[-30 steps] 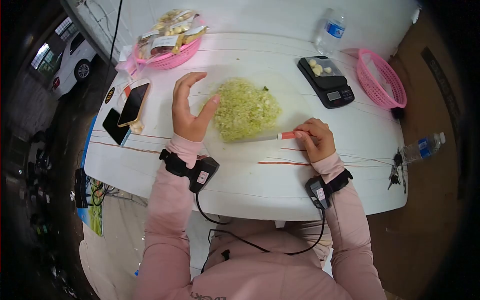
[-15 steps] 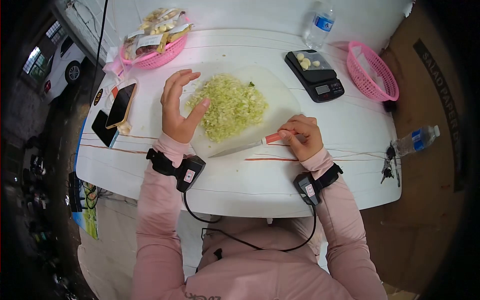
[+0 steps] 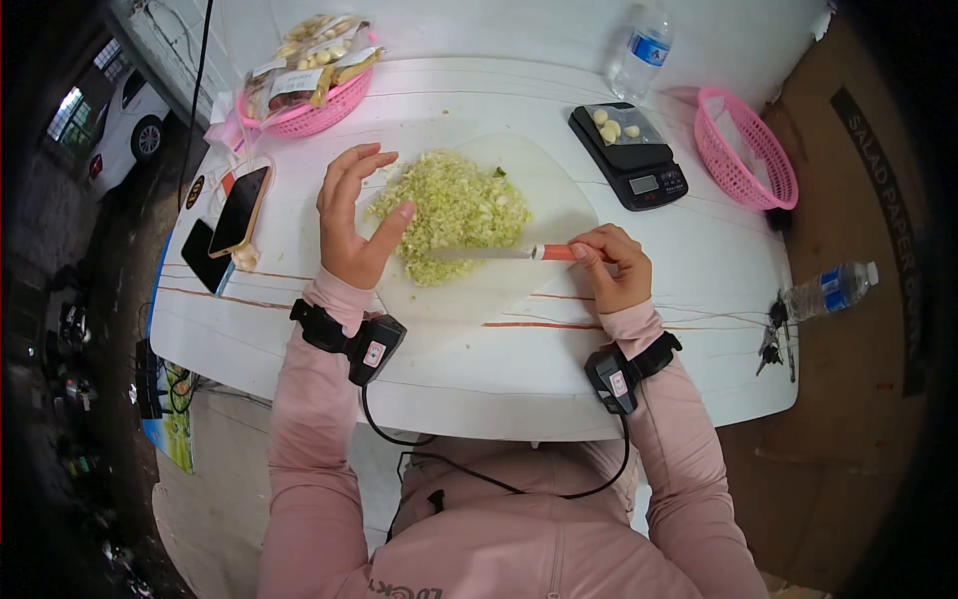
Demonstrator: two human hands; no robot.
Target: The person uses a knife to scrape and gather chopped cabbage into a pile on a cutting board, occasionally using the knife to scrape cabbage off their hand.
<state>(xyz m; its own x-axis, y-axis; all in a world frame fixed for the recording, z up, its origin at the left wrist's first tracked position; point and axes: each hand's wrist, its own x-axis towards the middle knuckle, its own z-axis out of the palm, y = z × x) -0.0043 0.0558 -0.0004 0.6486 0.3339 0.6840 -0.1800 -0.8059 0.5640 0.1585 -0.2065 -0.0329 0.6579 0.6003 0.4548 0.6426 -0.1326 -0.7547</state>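
Pale green chopped vegetable (image 3: 464, 205) lies heaped on a translucent white cutting board (image 3: 559, 195). My right hand (image 3: 617, 268) is closed around the red handle of a knife (image 3: 489, 254), to the right of the heap. The blade points left and lies over the heap's lower edge. At the heap's left side, my left hand (image 3: 357, 220) is raised with its fingers apart and nothing in it. Its thumb reaches toward the chopped pieces; whether it touches them is unclear.
Packets fill a pink basket (image 3: 324, 118) at the back left, near two phones (image 3: 239, 212). A black scale (image 3: 639, 180) holds bagged garlic cloves at the back right. Beyond are another pink basket (image 3: 733, 165), bottles (image 3: 639, 55) and keys (image 3: 770, 347).
The knife has moved up from the board's lower edge onto the lower part of the heap, and its blade is now nearly level. My left hand has barely moved.
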